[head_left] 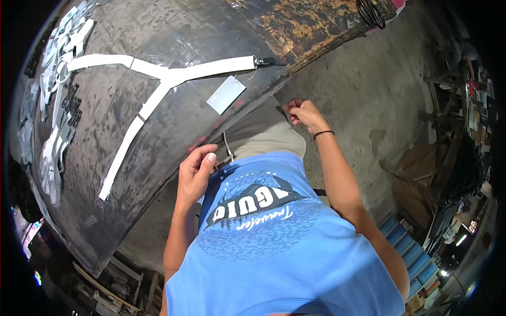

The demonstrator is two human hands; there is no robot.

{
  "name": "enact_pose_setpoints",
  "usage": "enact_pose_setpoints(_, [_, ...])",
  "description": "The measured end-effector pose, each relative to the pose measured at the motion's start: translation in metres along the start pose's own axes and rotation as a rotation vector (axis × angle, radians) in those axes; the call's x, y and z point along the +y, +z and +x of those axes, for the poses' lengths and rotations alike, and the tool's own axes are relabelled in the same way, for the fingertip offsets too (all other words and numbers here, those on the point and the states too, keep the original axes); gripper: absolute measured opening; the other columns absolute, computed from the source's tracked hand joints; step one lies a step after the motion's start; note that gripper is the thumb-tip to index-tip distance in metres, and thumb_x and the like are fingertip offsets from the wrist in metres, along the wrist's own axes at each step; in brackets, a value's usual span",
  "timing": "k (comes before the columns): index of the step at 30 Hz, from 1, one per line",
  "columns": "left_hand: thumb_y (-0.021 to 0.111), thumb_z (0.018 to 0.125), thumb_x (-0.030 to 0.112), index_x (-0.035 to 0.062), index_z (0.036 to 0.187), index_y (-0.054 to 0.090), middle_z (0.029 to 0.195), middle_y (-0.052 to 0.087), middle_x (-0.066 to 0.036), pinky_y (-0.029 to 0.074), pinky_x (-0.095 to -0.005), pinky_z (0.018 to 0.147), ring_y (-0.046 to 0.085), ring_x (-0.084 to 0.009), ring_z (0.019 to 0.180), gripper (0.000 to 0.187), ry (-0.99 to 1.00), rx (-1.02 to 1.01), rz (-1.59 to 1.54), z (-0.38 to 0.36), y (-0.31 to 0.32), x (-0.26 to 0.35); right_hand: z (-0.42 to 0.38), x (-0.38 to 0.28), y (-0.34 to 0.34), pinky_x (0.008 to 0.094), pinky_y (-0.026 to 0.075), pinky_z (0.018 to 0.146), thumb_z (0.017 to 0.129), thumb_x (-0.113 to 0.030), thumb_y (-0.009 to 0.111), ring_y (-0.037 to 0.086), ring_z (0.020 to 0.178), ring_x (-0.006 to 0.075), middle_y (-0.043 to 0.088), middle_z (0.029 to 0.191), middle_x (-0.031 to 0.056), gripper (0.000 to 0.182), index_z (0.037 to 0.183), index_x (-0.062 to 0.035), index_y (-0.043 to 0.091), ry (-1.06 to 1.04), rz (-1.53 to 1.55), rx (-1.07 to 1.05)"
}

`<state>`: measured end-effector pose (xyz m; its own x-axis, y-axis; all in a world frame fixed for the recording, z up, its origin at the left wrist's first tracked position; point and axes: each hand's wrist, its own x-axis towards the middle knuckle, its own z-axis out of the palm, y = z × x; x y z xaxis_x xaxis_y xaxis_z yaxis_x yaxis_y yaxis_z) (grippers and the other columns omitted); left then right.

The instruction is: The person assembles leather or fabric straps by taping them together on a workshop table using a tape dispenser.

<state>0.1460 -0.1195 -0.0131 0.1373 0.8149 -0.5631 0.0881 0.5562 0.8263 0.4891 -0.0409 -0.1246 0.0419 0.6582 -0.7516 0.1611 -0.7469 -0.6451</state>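
White Y-shaped suspenders (171,78) lie spread on the dark worktable, a black clip (266,61) at the end of the right strap. Just below that strap rests a pale rectangular card tag (225,95). My left hand (196,171) is at the table's near edge, fingers loosely bent and thumb apart from them, by the waist of my trousers. Out past the table edge, my right hand (305,115) has its fingertips pinched together. A small dark bit shows beside those fingertips; I cannot tell what they hold.
Bundled white and grey straps (57,131) are heaped along the table's left side, with black clips (71,105) among them. A coil of black cord (371,13) lies on the worn wooden board (303,26) at the top. Blue stacked bins (408,247) stand at lower right.
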Motion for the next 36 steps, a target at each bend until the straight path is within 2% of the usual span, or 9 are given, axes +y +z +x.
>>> enact_pose_setpoints(6, [0.063, 0.096, 0.017, 0.0006, 0.118, 0.065, 0.085, 0.063, 0.0, 0.045, -0.022, 0.069, 0.054, -0.0063, 0.076, 0.028, 0.094, 0.012, -0.031, -0.014, 0.004, 0.002, 0.016, 0.008, 0.005, 0.0284, 0.031, 0.044, 0.087, -0.015, 0.072, 0.047, 0.05, 0.0087, 0.055, 0.063, 0.0028, 0.019, 0.079, -0.0036, 0.058, 0.058, -0.15, -0.041])
enact_pose_setpoints(11, [0.066, 0.093, 0.015, 0.0027, 0.116, 0.066, 0.084, 0.065, -0.003, 0.048, -0.0237, 0.068, 0.058, -0.0082, 0.075, 0.027, 0.264, 0.035, 0.183, -0.02, -0.002, 0.025, 0.037, 0.027, -0.004, 0.0395, 0.047, 0.061, 0.083, -0.037, 0.074, 0.059, 0.063, 0.0252, 0.068, 0.077, 0.0161, 0.041, 0.082, 0.0029, 0.066, -0.237, -0.779, 0.086])
enact_pose_setpoints(13, [0.066, 0.092, 0.014, 0.003, 0.113, 0.068, 0.086, 0.068, -0.007, 0.049, -0.0263, 0.069, 0.062, -0.0123, 0.076, 0.024, 0.314, 0.063, 0.18, -0.019, -0.009, 0.042, 0.027, 0.029, -0.007, 0.0428, 0.049, 0.07, 0.08, -0.043, 0.075, 0.06, 0.071, 0.0332, 0.07, 0.083, 0.0188, 0.047, 0.09, 0.0019, 0.07, -0.356, -0.847, 0.375])
enact_pose_setpoints(15, [0.066, 0.09, 0.012, 0.0024, 0.11, 0.069, 0.089, 0.069, -0.009, 0.051, -0.0284, 0.07, 0.065, -0.0158, 0.077, 0.022, 0.602, 0.164, 0.386, -0.012, -0.023, 0.052, 0.019, 0.014, -0.021, 0.0402, 0.05, 0.073, 0.081, -0.043, 0.074, 0.064, 0.077, 0.0316, 0.07, 0.087, 0.0173, 0.046, 0.095, 0.0006, 0.07, -0.33, -0.759, 0.38])
enact_pose_setpoints(16, [0.066, 0.089, 0.011, 0.0019, 0.107, 0.07, 0.09, 0.07, -0.011, 0.051, -0.029, 0.071, 0.066, -0.0182, 0.079, 0.02, 0.585, 0.234, 0.365, -0.008, -0.03, 0.056, 0.008, 0.002, -0.028, 0.0376, 0.052, 0.075, 0.082, -0.043, 0.072, 0.067, 0.083, 0.0301, 0.07, 0.091, 0.0158, 0.046, 0.1, -0.0008, 0.07, -0.291, -0.674, 0.382])
enact_pose_setpoints(20, [0.067, 0.089, 0.008, 0.0027, 0.105, 0.07, 0.079, 0.064, -0.008, 0.046, -0.0272, 0.062, 0.058, -0.0143, 0.067, 0.017, 0.644, 0.438, 0.426, 0.018, -0.061, 0.068, -0.038, -0.056, -0.037, 0.0249, 0.044, 0.063, 0.09, -0.019, 0.069, 0.05, 0.069, 0.0076, 0.058, 0.076, 0.0011, 0.018, 0.096, -0.0017, 0.067, -0.637, -0.194, 0.541])
enact_pose_setpoints(24, [0.068, 0.089, 0.008, 0.0029, 0.101, 0.07, 0.073, 0.06, -0.006, 0.042, -0.0261, 0.058, 0.053, -0.0128, 0.062, 0.013, 0.758, 0.536, 0.439, 0.03, -0.077, 0.078, -0.083, -0.131, 0.0, 0.0269, 0.046, 0.067, 0.092, -0.013, 0.066, 0.056, 0.072, 0.0122, 0.062, 0.083, 0.0043, 0.013, 0.097, -0.0014, 0.068, -0.927, -0.399, 0.606])
enact_pose_setpoints(26, [0.068, 0.089, 0.007, 0.0032, 0.1, 0.071, 0.074, 0.061, -0.006, 0.043, -0.0265, 0.058, 0.054, -0.013, 0.062, 0.012, 0.796, 0.537, 0.413, 0.038, -0.075, 0.077, -0.089, -0.155, 0.009, 0.0295, 0.048, 0.069, 0.091, -0.011, 0.066, 0.059, 0.074, 0.0189, 0.064, 0.085, 0.0083, 0.011, 0.097, -0.0015, 0.068, -1.109, -0.506, 0.484])
enact_pose_setpoints(36, [0.067, 0.089, 0.007, 0.001, 0.088, 0.067, 0.071, 0.062, -0.009, 0.046, -0.0291, 0.059, 0.058, -0.0176, 0.062, 0.006, 0.707, 0.465, 0.244, 0.033, -0.031, 0.028, -0.008, -0.27, 0.006, 0.0382, 0.049, 0.075, 0.088, -0.02, 0.063, 0.065, 0.083, 0.0312, 0.067, 0.087, 0.0152, 0.021, 0.093, -0.0011, 0.068, -1.019, -0.619, 0.462])
